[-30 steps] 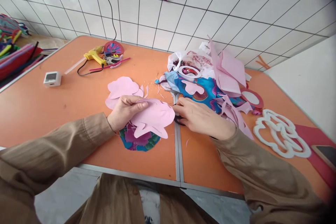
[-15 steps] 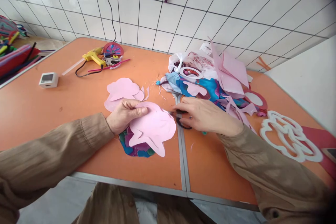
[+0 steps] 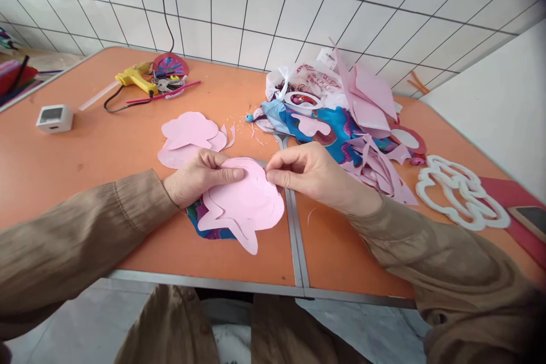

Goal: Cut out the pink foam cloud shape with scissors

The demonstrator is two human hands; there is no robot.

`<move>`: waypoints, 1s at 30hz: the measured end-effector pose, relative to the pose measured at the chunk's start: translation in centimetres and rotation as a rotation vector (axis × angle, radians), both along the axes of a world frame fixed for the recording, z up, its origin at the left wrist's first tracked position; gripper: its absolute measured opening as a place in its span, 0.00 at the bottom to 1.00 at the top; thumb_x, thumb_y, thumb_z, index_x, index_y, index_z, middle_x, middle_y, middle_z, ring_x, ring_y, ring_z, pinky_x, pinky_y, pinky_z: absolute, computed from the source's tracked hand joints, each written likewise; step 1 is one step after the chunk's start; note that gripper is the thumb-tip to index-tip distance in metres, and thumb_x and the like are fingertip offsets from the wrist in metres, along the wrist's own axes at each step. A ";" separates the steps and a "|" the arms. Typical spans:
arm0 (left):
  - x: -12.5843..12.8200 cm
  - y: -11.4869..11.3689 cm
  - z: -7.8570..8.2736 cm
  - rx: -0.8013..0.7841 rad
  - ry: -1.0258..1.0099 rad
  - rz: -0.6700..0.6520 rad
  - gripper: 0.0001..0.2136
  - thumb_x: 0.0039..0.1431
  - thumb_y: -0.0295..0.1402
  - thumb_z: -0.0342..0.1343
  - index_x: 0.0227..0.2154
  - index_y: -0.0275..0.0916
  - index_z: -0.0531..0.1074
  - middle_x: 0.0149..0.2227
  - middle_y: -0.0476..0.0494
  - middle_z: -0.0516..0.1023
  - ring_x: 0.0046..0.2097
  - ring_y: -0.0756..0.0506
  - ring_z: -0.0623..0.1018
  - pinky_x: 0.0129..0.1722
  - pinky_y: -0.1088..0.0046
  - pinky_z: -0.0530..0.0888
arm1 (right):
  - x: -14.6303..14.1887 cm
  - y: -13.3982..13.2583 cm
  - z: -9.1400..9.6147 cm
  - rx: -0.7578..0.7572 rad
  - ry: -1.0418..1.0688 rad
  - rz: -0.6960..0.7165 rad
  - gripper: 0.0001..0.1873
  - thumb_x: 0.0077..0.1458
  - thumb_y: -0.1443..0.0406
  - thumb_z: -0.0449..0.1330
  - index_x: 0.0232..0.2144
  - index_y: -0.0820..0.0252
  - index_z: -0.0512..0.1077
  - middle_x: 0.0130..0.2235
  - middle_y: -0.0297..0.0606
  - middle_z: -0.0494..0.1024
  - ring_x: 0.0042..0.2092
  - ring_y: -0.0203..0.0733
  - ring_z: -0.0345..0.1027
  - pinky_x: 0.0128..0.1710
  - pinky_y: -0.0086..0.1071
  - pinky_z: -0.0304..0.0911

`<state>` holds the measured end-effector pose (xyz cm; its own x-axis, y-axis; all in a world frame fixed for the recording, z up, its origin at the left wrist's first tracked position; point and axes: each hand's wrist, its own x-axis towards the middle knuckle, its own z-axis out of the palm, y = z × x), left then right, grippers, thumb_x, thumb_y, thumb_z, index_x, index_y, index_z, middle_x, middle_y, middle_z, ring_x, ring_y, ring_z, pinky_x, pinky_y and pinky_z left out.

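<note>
My left hand [image 3: 200,178] is closed on a stack of pink cloud-shaped cut-outs [image 3: 243,199], thumb on top, holding it above the table. With thumb and forefinger together, my right hand [image 3: 302,173] pinches the stack's upper right edge. The scissors do not show clearly; whether they lie behind my right hand I cannot tell. Under the stack is a blue and purple patterned piece [image 3: 217,233], mostly covered. More pink cut-outs [image 3: 190,132] lie just beyond my left hand, a curled pink strip [image 3: 231,135] beside them.
A yellow glue gun [image 3: 135,78] and a small white box [image 3: 54,118] are at the back left. Past my right hand lie a patterned blue cloth [image 3: 336,119], pink scraps [image 3: 375,168], folded pink sheets [image 3: 371,96] and white cloud outlines [image 3: 463,196]. A phone-like dark object [image 3: 531,219] lies far right.
The black-handled scissors no longer show in my right hand. Its fingers have moved left onto the pink stack's edge. My left hand keeps its hold, and the view has shifted slightly.
</note>
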<state>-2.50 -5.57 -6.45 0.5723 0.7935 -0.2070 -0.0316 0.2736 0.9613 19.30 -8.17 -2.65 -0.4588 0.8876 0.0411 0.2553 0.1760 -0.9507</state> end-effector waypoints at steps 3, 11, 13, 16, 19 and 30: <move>0.0 0.0 0.0 0.009 0.011 -0.002 0.13 0.44 0.43 0.71 0.24 0.36 0.82 0.26 0.39 0.84 0.24 0.44 0.80 0.22 0.73 0.75 | -0.1 0.0 0.0 0.038 -0.048 -0.015 0.10 0.52 0.65 0.64 0.21 0.60 0.72 0.21 0.31 0.74 0.23 0.32 0.65 0.24 0.28 0.63; -0.1 0.1 -0.4 0.002 -0.009 0.011 0.13 0.45 0.43 0.71 0.24 0.37 0.82 0.27 0.39 0.84 0.25 0.44 0.80 0.23 0.72 0.76 | 0.1 0.1 0.1 0.051 -0.080 0.027 0.11 0.56 0.64 0.59 0.22 0.59 0.69 0.21 0.31 0.73 0.23 0.32 0.63 0.24 0.28 0.62; 0.0 0.1 -0.4 -0.007 -0.014 0.015 0.13 0.45 0.43 0.71 0.25 0.37 0.83 0.27 0.39 0.84 0.24 0.44 0.80 0.23 0.72 0.76 | 0.3 0.4 -0.1 0.094 -0.089 0.004 0.09 0.55 0.65 0.59 0.23 0.59 0.70 0.24 0.33 0.75 0.25 0.34 0.66 0.26 0.30 0.64; 0.0 0.1 -0.3 -0.019 -0.020 0.016 0.14 0.44 0.43 0.71 0.25 0.36 0.83 0.27 0.38 0.84 0.25 0.44 0.81 0.23 0.71 0.77 | 0.6 0.7 -0.5 0.214 -0.119 -0.133 0.03 0.50 0.69 0.61 0.25 0.59 0.73 0.30 0.37 0.78 0.32 0.38 0.70 0.31 0.33 0.67; 0.1 0.0 -0.2 -0.018 -0.008 0.011 0.15 0.44 0.44 0.71 0.26 0.35 0.83 0.27 0.38 0.84 0.25 0.43 0.81 0.23 0.71 0.77 | 0.7 0.7 -0.6 0.128 -0.102 -0.179 0.04 0.51 0.65 0.62 0.28 0.60 0.75 0.27 0.36 0.78 0.28 0.39 0.71 0.29 0.33 0.66; 0.2 -0.1 -0.2 0.012 -0.001 0.071 0.16 0.45 0.44 0.71 0.23 0.34 0.80 0.22 0.45 0.80 0.20 0.51 0.74 0.18 0.79 0.70 | -0.4 -0.6 -0.9 -0.159 -0.156 -0.065 0.15 0.44 0.59 0.69 0.33 0.60 0.73 0.27 0.36 0.76 0.31 0.41 0.71 0.28 0.32 0.65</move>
<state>-2.26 -5.70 -6.65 0.5143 0.8348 -0.1963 -0.0514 0.2585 0.9646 18.91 -8.74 -3.55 -0.3906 0.9051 -0.1682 0.4073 0.0061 -0.9133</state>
